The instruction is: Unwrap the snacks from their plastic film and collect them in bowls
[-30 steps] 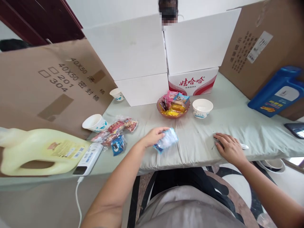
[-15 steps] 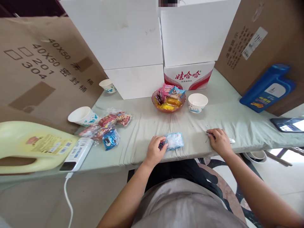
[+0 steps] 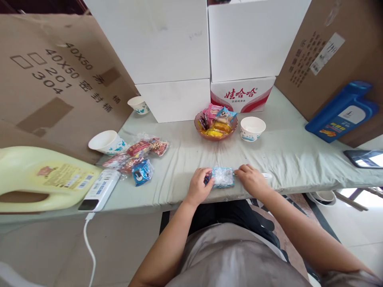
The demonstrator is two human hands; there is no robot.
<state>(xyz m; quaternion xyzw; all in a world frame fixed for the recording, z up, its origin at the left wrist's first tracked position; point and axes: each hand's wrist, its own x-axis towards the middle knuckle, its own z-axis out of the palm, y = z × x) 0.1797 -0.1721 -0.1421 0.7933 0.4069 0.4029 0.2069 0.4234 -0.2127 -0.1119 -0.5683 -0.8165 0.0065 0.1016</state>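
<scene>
Near the table's front edge lies a small clear-and-blue plastic packet [image 3: 223,177] with whitish contents. My left hand [image 3: 200,184] pinches its left end, where a dark blue part shows under the fingers. My right hand [image 3: 253,181] is closed around a slim tool [image 3: 266,175] with a pale end sticking out to the right. The tool's thin tip meets or nearly meets the packet's right edge; its exact kind is mostly hidden by the fingers.
Behind stand a bowl of wrapped snacks [image 3: 216,126] and a paper cup [image 3: 253,128]. Wrapped snacks [image 3: 139,153], another paper cup [image 3: 107,142], a power bank [image 3: 100,189] and a yellow jug [image 3: 44,179] are left. A blue bottle [image 3: 341,111] and phone [image 3: 365,158] lie right.
My right hand has moved left with the slim tool, from apart on the table to the packet's right edge. My left hand stays on the packet. The view has shifted slightly.
</scene>
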